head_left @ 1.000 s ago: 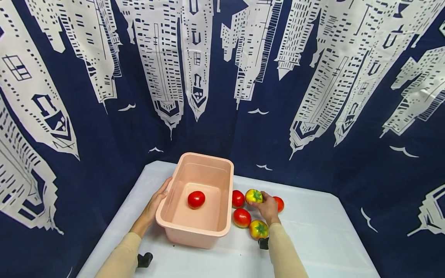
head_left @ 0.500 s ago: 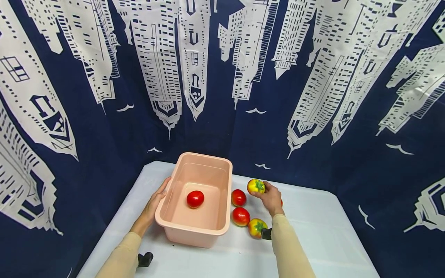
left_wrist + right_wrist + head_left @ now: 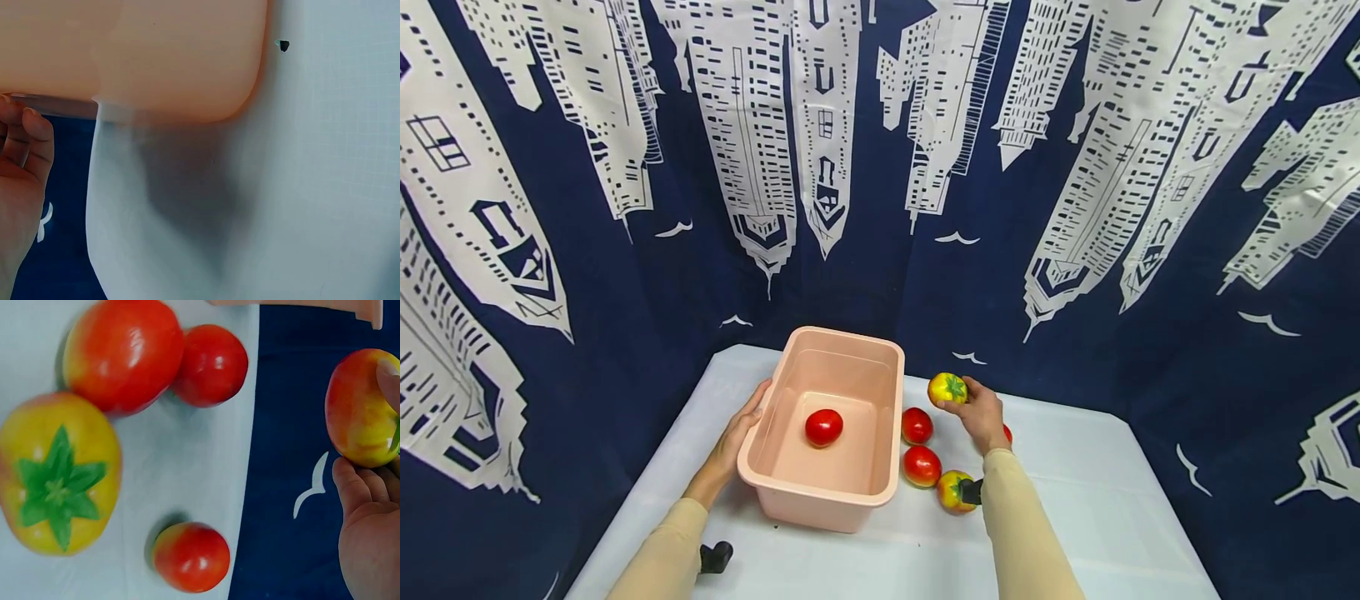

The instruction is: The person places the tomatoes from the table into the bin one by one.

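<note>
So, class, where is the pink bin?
In the head view, the pink bin is left of centre, between the left hand and two red tomatoes.

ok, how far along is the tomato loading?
Looks early. Done: one red tomato lies in the pink bin. In hand: the right hand holds a yellow-and-red tomato outside the bin; the left hand touches the bin's side. Apparently left: four on the table, three mostly red ones and a yellow one with green leaves.
</note>
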Demonstrator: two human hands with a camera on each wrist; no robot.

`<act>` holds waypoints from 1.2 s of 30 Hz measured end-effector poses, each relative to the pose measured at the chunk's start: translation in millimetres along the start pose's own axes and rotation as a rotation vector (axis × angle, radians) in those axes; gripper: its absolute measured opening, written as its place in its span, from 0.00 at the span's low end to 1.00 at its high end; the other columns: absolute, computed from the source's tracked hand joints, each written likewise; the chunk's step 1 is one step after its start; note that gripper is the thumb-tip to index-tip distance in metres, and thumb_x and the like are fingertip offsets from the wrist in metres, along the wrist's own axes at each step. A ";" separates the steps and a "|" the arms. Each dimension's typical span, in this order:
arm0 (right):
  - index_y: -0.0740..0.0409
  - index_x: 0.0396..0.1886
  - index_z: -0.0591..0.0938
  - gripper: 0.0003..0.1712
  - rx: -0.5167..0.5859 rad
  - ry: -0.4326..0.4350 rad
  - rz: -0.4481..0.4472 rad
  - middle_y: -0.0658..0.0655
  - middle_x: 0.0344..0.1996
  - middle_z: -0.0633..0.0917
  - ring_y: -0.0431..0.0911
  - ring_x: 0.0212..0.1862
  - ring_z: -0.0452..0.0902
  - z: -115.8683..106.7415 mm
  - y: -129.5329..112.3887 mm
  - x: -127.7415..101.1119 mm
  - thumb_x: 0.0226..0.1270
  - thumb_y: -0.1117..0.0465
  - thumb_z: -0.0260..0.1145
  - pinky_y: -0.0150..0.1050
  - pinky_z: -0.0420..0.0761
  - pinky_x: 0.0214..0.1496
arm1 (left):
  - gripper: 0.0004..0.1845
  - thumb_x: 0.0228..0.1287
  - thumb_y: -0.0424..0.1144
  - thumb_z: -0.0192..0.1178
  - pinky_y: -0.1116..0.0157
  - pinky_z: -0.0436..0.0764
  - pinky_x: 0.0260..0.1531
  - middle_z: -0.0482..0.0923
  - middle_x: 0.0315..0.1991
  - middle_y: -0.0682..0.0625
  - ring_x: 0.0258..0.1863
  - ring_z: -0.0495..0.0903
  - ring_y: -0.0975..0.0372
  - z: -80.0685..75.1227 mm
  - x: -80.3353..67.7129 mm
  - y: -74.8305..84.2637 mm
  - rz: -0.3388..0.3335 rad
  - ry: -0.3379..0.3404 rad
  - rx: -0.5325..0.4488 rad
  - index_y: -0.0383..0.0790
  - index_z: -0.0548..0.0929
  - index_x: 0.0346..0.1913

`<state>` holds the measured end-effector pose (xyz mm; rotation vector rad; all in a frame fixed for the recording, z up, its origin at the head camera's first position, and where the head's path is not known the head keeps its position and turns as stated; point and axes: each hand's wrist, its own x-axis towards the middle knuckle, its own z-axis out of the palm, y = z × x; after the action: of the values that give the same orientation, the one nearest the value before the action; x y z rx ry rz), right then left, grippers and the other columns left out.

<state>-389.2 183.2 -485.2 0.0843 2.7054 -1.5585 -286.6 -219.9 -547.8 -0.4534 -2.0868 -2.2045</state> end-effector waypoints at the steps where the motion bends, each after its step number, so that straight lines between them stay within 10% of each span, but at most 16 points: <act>1: 0.63 0.73 0.62 0.47 0.006 0.001 -0.002 0.65 0.69 0.70 0.57 0.65 0.70 0.9 -2.3 0.4 0.56 0.61 0.74 0.50 0.70 0.68 | 0.30 0.76 0.39 0.30 0.87 0.52 0.60 0.37 0.80 0.44 0.77 0.38 0.57 0.4 0.0 -0.3 0.003 0.000 -0.001 0.43 0.46 0.78; 17: 0.61 0.73 0.62 0.47 0.045 -0.004 -0.085 0.63 0.69 0.71 0.55 0.68 0.70 24.0 -42.7 1.4 0.56 0.62 0.74 0.48 0.71 0.67 | 0.30 0.77 0.41 0.30 0.85 0.53 0.60 0.36 0.80 0.46 0.74 0.44 0.70 -0.1 -0.9 0.1 -0.032 -0.023 -0.071 0.48 0.45 0.79; 26: 0.61 0.73 0.63 0.47 0.119 -0.022 -0.112 0.62 0.69 0.71 0.53 0.68 0.70 40.0 -65.0 0.1 0.55 0.65 0.74 0.45 0.72 0.65 | 0.30 0.77 0.42 0.31 0.86 0.52 0.61 0.36 0.80 0.48 0.77 0.38 0.59 -1.8 2.5 -3.2 -0.019 -0.021 -0.069 0.47 0.46 0.79; 36: 0.60 0.73 0.64 0.47 0.136 -0.056 -0.141 0.61 0.68 0.73 0.52 0.67 0.72 51.9 -78.3 -1.6 0.54 0.62 0.75 0.45 0.72 0.65 | 0.30 0.76 0.40 0.31 0.86 0.53 0.60 0.36 0.80 0.45 0.67 0.51 0.84 0.6 0.6 -1.3 -0.006 -0.003 -0.069 0.44 0.45 0.78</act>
<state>-392.5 99.1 -443.6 -0.1500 2.6117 -1.7531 -287.4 -219.1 -548.9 -0.4565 -2.0214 -2.2865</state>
